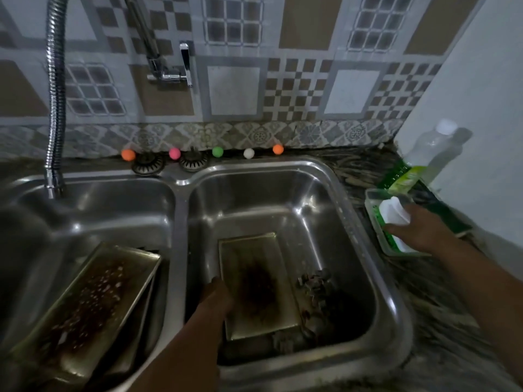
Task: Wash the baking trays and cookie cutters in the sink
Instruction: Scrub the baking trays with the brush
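- Head view: your left hand (216, 292) touches the left edge of the baking tray (257, 287) in the right sink basin (353, 193); its grip is unclear.
- Your right hand (416, 227) grips a white item (393, 212) at the counter's container (376, 227). Bring it squarely over the tray's burnt centre.

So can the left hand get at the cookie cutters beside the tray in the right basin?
Probably yes. The left hand rests at the tray's left edge; the cookie cutters lie just across it, with nothing above them.
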